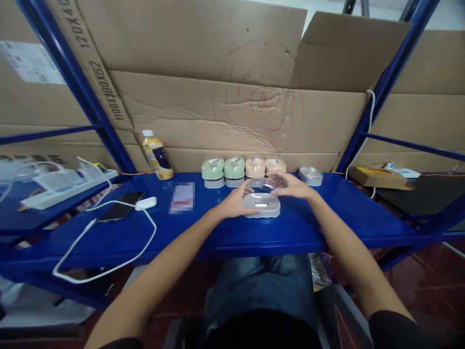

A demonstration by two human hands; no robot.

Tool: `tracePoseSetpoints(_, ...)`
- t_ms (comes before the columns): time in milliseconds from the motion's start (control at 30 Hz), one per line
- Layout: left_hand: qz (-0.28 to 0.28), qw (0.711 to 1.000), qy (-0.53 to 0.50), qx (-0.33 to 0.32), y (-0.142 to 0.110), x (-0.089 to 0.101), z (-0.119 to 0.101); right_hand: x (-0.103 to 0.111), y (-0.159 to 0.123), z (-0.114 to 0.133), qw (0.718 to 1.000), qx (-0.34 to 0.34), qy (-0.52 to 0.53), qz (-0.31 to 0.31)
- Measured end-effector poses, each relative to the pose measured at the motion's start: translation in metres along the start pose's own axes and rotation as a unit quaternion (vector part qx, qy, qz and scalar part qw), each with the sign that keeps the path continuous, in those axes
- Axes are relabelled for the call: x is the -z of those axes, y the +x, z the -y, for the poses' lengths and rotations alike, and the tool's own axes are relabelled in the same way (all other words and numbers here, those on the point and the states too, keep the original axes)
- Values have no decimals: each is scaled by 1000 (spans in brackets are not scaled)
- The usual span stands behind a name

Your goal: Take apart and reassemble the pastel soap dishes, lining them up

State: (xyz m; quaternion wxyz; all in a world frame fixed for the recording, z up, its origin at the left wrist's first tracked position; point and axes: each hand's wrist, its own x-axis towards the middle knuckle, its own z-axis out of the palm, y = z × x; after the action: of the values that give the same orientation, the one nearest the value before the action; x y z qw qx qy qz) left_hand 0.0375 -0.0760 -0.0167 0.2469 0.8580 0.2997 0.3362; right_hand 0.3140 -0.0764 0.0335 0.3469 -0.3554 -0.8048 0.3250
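Observation:
A small light-grey rounded box (267,212) is in front of me near the middle of the blue table. My left hand (235,201) is closed at its left side, with the thumb along the front edge. Just above the box a clear plastic lid (259,184) is tilted up at the back. My right hand (290,186) grips the lid by its right side, fingers over the top. The left fingers reach up behind the box close to the lid; whether they touch it I cannot tell.
Behind stand stacked boxes with green lids (212,168) and peach lids (255,167). Another grey box (310,176) is at the right. To the left are a yellow drink bottle (158,156), a blurred card (182,198), a phone (121,207) and a white cable (154,228). Cardboard (174,102) backs the table.

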Motion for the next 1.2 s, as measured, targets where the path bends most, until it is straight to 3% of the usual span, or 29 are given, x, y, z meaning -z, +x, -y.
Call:
tracePoseSetpoints(167,81,993,82,-36,-2,-1,-6,21,-8,-25,987,-85,71,-114)
tracePoseSetpoints(267,79,992,94,-40,-3,-3,-8,19,-7,-31,981,-100,83,-145)
tracePoseSetpoints(400,16,994,103,-28,-1,0,-6,17,-5,-30,976,-90,97,-171)
tracePoseSetpoints(600,-143,980,127,56,4,22,6,22,-6,-29,971,-86,102,-196)
tracePoseSetpoints(667,-140,979,135,66,3,26,7,22,-6,-30,973,-86,94,-191)
tracePoseSetpoints(733,-100,986,130,37,1,24,4,20,-6,-29,976,-86,83,-185)
tracePoseSetpoints(833,-22,993,111,-26,-1,12,-5,17,-8,-25,983,-58,61,-161)
tracePoseSetpoints(900,10,994,96,-44,-1,3,-10,15,-11,-20,992,-20,48,-113)
tracePoseSetpoints(1033,17,998,64,-18,0,-10,-6,8,-15,-8,1000,24,-4,18)
tracePoseSetpoints(1200,19,999,26,19,0,-19,6,-6,-13,-3,993,53,-84,63)
